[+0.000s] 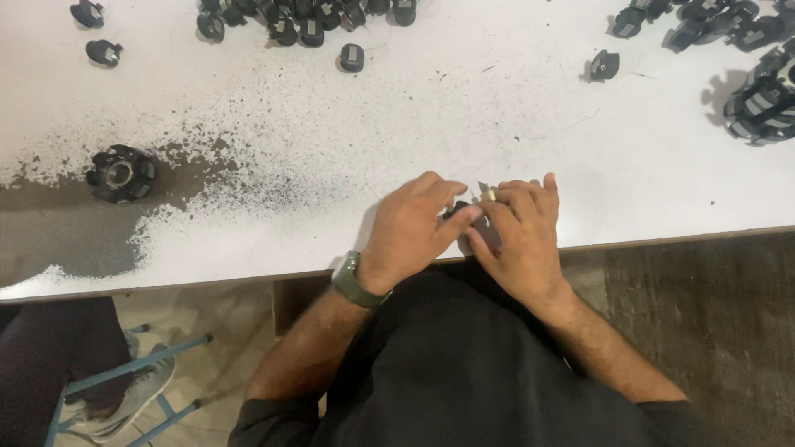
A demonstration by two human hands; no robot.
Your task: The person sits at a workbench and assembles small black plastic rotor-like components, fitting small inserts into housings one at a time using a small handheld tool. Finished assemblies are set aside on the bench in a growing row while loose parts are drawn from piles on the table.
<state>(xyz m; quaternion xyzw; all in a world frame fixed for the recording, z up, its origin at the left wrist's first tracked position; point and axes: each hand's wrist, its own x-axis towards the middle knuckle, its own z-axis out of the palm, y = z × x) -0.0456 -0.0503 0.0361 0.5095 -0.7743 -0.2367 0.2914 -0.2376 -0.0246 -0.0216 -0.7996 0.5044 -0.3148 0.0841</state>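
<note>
Hands at the near edge of a white table (513, 108), meeting around a small black part (456, 212) just in from the table's lip. Left hand (411, 228), with a green watch (354, 281) on the wrist, curled over the part from 9 o'clock, thumb and fingers pinched narrow on its dark body. Right hand (520, 236) closing in from 3 o'clock, fingertips narrowed on a thin pale sliver (484, 193) that stands up at the part's 1 o'clock side. Possibly a small blade or metal tab, too small to tell here. Fingers of both hands touching over the part, most of it hidden under them.

At 9 o'clock from the hands, well apart, a round black ribbed piece (121, 173) sitting where the white surface is worn away to a grey-brown patch (74, 232), with dark speckles spreading toward the middle. At 12 o'clock, along the far edge, a row of small black parts (306, 18), with one lone part (352, 57) just in front of it. At 2 o'clock, another single black part (604, 65), and beyond it a heap of larger black pieces (758, 74) running off the right edge. Below the table at 8 o'clock, a grey shoe (124, 397) resting on a blue metal frame (149, 364).
</note>
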